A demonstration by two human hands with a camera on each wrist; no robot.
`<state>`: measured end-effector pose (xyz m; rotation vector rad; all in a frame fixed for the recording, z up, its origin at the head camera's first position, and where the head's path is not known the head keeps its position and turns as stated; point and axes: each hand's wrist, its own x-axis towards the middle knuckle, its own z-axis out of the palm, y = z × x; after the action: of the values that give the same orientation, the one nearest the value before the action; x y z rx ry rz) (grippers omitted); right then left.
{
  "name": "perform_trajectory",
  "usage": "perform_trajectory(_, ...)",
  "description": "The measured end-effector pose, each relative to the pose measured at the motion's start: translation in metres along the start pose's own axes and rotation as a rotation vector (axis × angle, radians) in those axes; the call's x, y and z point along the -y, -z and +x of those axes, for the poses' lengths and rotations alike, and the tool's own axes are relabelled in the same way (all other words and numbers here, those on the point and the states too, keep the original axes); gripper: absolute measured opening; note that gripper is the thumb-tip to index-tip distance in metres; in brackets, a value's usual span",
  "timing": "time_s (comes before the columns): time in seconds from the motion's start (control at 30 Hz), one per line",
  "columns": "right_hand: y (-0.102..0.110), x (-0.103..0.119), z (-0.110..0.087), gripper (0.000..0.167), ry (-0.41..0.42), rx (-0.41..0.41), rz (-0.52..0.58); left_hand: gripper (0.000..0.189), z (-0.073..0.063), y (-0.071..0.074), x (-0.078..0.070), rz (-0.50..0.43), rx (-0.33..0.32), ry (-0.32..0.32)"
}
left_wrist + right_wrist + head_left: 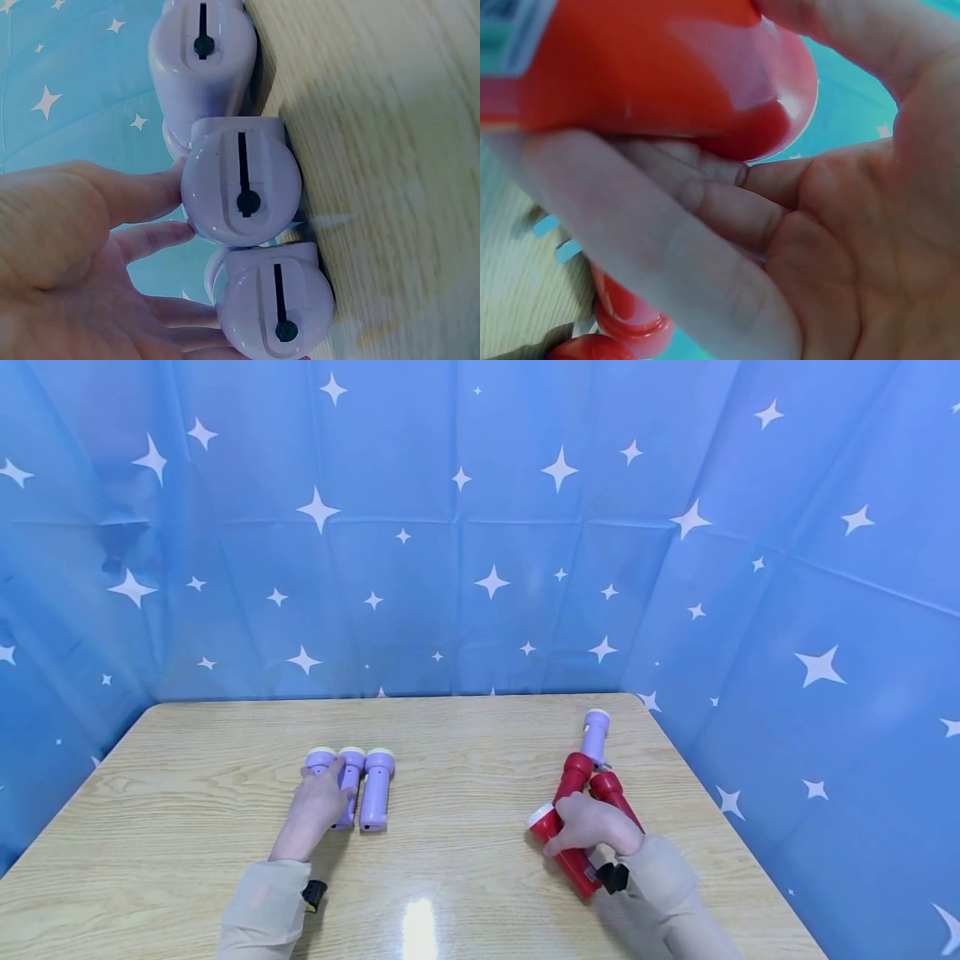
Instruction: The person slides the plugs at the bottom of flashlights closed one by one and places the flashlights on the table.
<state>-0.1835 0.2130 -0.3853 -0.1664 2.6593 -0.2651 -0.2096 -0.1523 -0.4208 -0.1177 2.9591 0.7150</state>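
Observation:
Three purple flashlights stand in a row at the left of the table: a right one (377,789), a middle one (241,180) and a left one (276,300). My left hand (315,806) rests over the left and middle ones, its thumb and forefinger touching the middle one and its other fingers at the left one. My right hand (592,822) grips a red flashlight (573,864) with a white lens rim, thumb on one side and fingers on the other. Just beyond it lie another red flashlight (573,774) and a third red flashlight (617,795), partly hidden by the hand.
Behind the red flashlights, near the table's far right corner, lies another purple flashlight (596,737). Wooden tabletop (465,777) separates the two groups. A blue curtain (420,593) with white stars hangs behind the table and along its right side.

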Motion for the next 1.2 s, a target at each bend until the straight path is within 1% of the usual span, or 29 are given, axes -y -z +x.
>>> perform_trajectory(0.17,0.003,0.004,0.004,0.043,0.006,-0.002,0.01,0.058,0.0,0.0,0.0,-0.002,0.004,0.003)
perform_trajectory(0.33,0.004,0.008,0.009,0.045,0.014,-0.029,-0.007,0.058,0.0,0.0,0.0,-0.001,0.0,-0.001)
perform_trajectory(0.43,0.004,0.009,0.012,0.044,0.015,-0.056,0.022,0.058,0.0,0.0,0.001,-0.001,-0.002,-0.001)
perform_trajectory(0.5,0.004,0.011,0.013,0.043,0.022,-0.071,0.061,0.058,0.0,0.0,0.001,-0.002,-0.001,-0.001)
perform_trajectory(0.73,0.002,0.016,0.018,0.037,0.052,-0.132,0.128,0.058,0.0,0.0,0.001,-0.013,0.006,0.005)
perform_trajectory(1.0,0.0,0.022,0.022,0.032,0.051,-0.172,0.2,0.057,0.001,-0.001,0.001,-0.011,0.001,0.005)
perform_trajectory(1.2,-0.002,0.026,0.024,0.032,0.064,-0.212,0.245,0.057,0.0,-0.001,0.001,-0.004,-0.008,0.001)
